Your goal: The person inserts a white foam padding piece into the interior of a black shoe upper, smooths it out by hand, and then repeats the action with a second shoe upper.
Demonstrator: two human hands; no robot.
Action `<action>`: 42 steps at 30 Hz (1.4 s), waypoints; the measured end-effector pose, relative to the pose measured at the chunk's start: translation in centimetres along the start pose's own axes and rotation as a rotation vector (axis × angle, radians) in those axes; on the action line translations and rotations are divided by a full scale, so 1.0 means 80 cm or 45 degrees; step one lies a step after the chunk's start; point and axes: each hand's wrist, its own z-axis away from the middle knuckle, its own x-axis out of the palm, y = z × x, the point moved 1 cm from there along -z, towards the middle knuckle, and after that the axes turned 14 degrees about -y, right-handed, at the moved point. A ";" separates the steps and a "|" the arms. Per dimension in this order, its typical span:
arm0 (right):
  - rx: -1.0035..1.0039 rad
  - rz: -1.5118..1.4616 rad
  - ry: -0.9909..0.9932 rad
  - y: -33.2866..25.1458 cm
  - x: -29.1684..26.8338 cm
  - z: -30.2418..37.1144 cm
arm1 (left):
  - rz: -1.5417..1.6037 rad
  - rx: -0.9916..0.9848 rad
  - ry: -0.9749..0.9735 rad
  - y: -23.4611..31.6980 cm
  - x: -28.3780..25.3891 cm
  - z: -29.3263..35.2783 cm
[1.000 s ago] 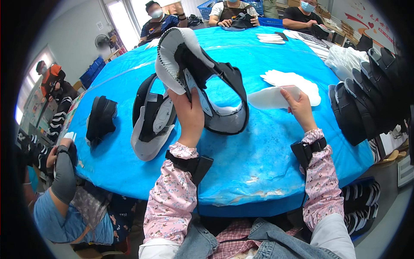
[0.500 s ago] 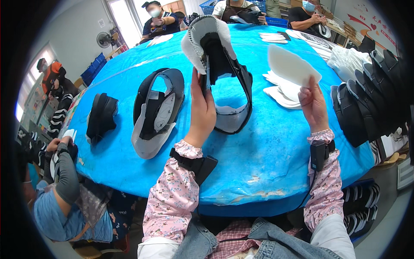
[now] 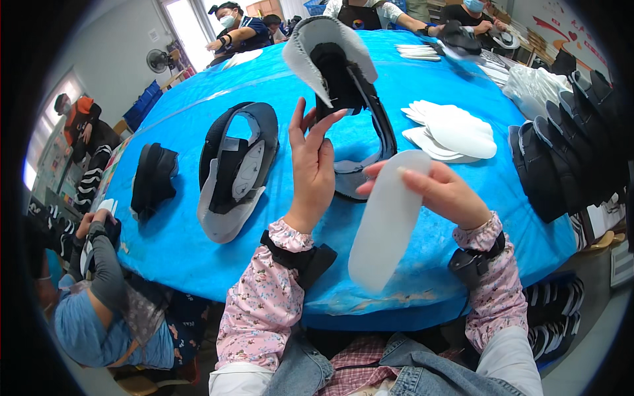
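Observation:
My left hand (image 3: pixel 312 168) grips the left side of a black-and-grey shoe upper (image 3: pixel 380 129), its fingers partly spread along the edge. The upper is tilted up over the table, with its pale grey lining turned outward at the far end. Close to its near end, my right hand (image 3: pixel 449 191) pinches a white insole (image 3: pixel 386 228) between thumb and fingers. The insole hangs in front of the upper, hiding part of it. Left of my left hand lies a second black-and-grey shoe upper (image 3: pixel 218 211). A small black shoe piece (image 3: pixel 153 178) sits farther left.
A blue-covered table (image 3: pixel 422 264) fills the middle. White insoles (image 3: pixel 456 129) are piled at right, near a row of black shoe uppers (image 3: pixel 561 152) and a clear plastic bag (image 3: pixel 531 92). Co-workers sit at the far side, and one (image 3: pixel 99 310) is close at left.
My right hand has brought the insole leftward and nearer, from above the pile to before the upper, turning it downward. The held upper shifted slightly. Across the table, a co-worker's arm now reaches out right.

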 end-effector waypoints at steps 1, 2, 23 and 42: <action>0.007 0.089 0.002 0.008 -0.001 -0.004 | -0.202 0.006 -0.025 0.003 -0.001 0.000; 0.015 0.178 0.003 0.017 -0.003 -0.008 | -0.405 0.012 -0.049 0.006 -0.001 -0.001; -0.241 -0.055 0.887 0.027 -0.067 -0.019 | -0.935 0.227 -0.160 0.018 -0.011 -0.006; -0.119 -0.198 0.680 0.036 -0.044 -0.031 | -0.396 0.116 -0.272 0.028 -0.001 -0.002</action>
